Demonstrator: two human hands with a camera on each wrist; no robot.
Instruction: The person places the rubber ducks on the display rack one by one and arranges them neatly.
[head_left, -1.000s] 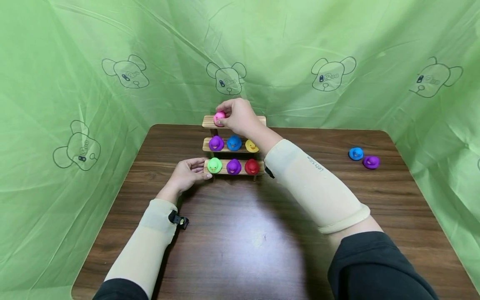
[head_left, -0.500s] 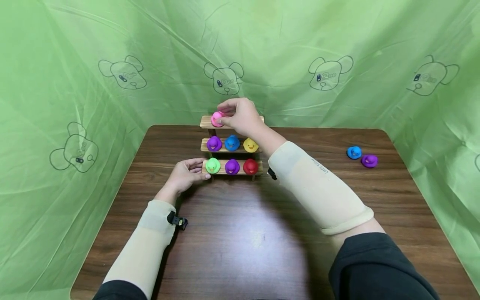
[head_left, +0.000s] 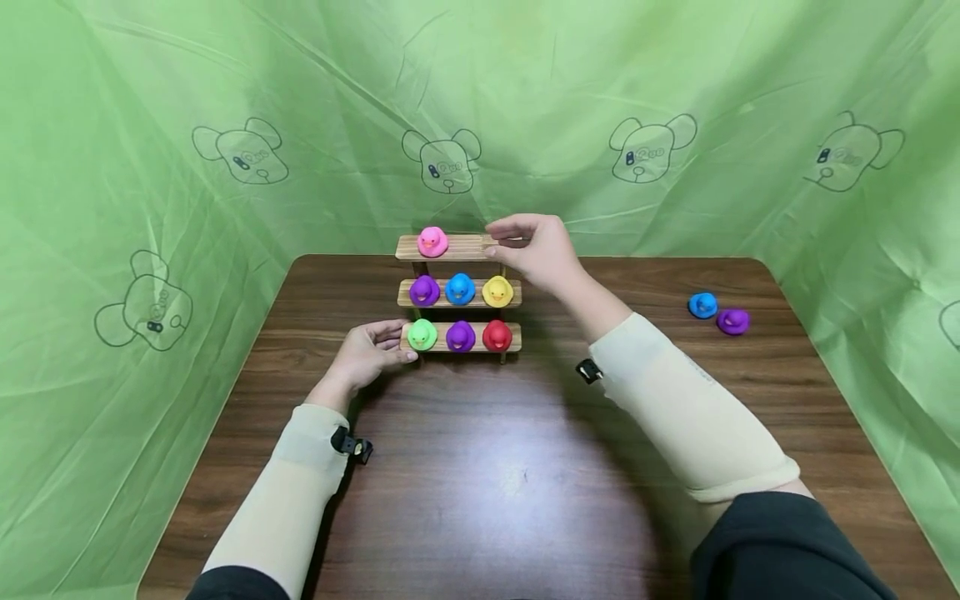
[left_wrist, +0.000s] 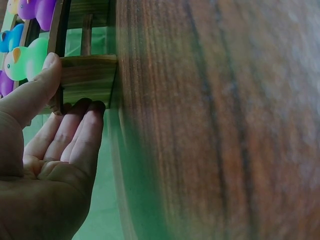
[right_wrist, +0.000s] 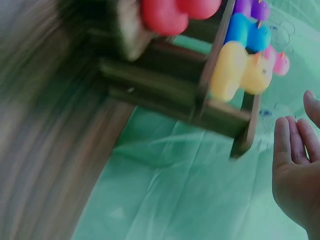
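Observation:
A three-tier wooden display stand (head_left: pixel 465 247) holds small rubber ducks. On its top tier, at the left, sits a pink rubber duck (head_left: pixel 432 242). Purple (head_left: pixel 424 292), blue (head_left: pixel 460 289) and yellow ducks (head_left: pixel 498 292) line the middle tier; green (head_left: pixel 422 335), purple (head_left: pixel 461 337) and red ducks (head_left: pixel 497 336) line the bottom one. My left hand (head_left: pixel 365 356) grips the bottom tier's left end, its thumb (left_wrist: pixel 47 80) beside the green duck and its fingers at the stand's side. At the top tier's right end, my right hand (head_left: pixel 536 248) is empty, fingers extended and thumb apart.
A blue duck (head_left: pixel 702 305) and a purple duck (head_left: pixel 733 322) lie on the brown wooden table (head_left: pixel 480 500) at the right. Green fabric (head_left: pixel 540 100) with mouse-head drawings hangs behind and along both sides of the table.
My right hand has let go of the pink duck, which now stands on the top tier, and has moved right. The left hand keeps its grip on the stand.

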